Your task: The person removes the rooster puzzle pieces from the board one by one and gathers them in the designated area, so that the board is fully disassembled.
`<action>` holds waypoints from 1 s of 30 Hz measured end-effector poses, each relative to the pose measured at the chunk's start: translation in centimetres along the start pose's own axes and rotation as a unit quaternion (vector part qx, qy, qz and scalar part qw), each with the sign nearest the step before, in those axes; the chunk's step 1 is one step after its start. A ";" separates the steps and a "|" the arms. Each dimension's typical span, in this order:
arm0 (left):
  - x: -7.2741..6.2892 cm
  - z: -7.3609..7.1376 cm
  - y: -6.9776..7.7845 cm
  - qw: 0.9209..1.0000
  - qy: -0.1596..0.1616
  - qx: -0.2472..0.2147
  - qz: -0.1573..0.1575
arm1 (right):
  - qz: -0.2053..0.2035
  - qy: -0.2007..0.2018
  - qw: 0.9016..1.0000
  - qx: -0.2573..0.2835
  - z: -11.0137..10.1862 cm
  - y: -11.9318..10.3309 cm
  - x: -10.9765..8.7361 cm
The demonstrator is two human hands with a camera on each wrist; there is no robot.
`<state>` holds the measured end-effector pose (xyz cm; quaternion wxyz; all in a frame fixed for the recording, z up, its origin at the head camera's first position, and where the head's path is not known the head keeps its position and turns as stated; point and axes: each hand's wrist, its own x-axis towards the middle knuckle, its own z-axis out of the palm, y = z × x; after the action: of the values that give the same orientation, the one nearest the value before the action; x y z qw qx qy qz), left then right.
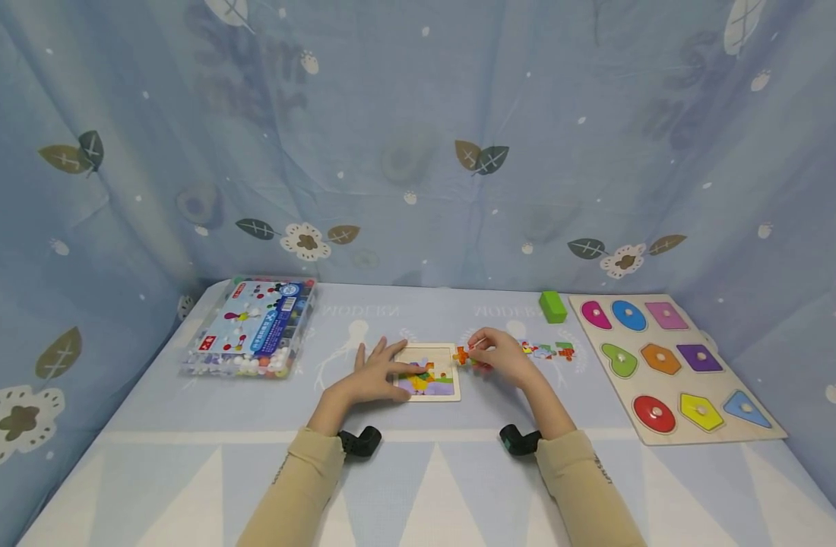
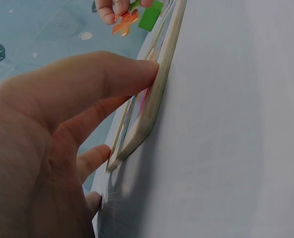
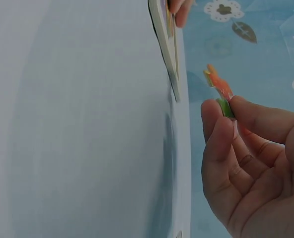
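Observation:
A small wooden puzzle tray (image 1: 425, 399) lies on the table, with several colourful pieces set in its lower part and bare wood above. My left hand (image 1: 370, 378) rests on its left side with fingers spread. The index finger reaches across the pieces, and the thumb (image 2: 132, 74) touches the tray's edge in the left wrist view. Just right of the tray, my right hand (image 1: 505, 358) pinches an orange and green puzzle piece (image 3: 221, 88) between thumb and fingertips, above the table. Loose puzzle pieces (image 1: 546, 351) lie behind the right hand, partly hidden by it.
A clear plastic case of coloured beads (image 1: 250, 327) sits at the back left. A green block (image 1: 552, 307) stands at the back right, beside a wooden board of knobbed shapes (image 1: 626, 399). A patterned curtain (image 1: 418, 152) hangs behind the table.

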<state>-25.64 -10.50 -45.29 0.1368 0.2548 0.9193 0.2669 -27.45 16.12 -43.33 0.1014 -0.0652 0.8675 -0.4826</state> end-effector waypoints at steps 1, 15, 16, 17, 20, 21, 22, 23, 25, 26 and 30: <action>0.0 0.0 0.0 1.000 0.001 -0.001 0.001 | 0.003 0.003 1.000 -0.002 -0.2 0.1 -0.1; -0.1 0.2 -0.2 1.000 0.009 -0.014 -0.003 | 0.029 0.028 0.999 0.009 -3.7 2.2 -1.6; -0.1 0.2 -0.2 1.000 0.009 -0.012 -0.003 | 0.026 0.029 0.999 0.012 -3.9 2.2 -1.8; -0.1 0.2 -0.2 1.000 0.008 -0.013 -0.004 | 0.025 0.032 0.999 0.018 -4.1 2.3 -1.9; -0.1 0.3 -0.2 1.000 0.008 -0.011 -0.005 | 0.023 0.034 0.999 0.026 -4.6 2.6 -2.4; -0.2 0.3 -0.2 1.000 0.008 -0.011 -0.005 | 0.026 0.035 0.999 0.029 -4.8 2.7 -2.5; -0.2 0.3 -0.1 1.000 0.008 -0.011 -0.005 | 0.030 0.038 0.998 0.033 -4.9 2.8 -2.6; -0.2 0.3 -0.1 1.000 0.007 -0.011 -0.005 | 0.031 0.039 0.998 0.034 -5.0 2.9 -2.7; -0.2 0.3 -0.1 1.000 0.007 -0.012 -0.005 | 0.036 0.043 0.998 0.039 -5.3 3.0 -2.9; -0.2 0.3 0.0 1.000 0.008 -0.014 -0.006 | 0.038 0.046 0.997 0.044 -5.4 3.1 -3.0; -0.1 0.3 -0.1 1.000 0.009 -0.015 -0.006 | 0.040 0.061 0.996 0.058 -5.9 3.5 -3.3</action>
<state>-25.50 -10.48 -45.56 0.1338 0.2452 0.9178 0.2821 -25.70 23.56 -42.93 0.0716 0.0052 0.8447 -0.5304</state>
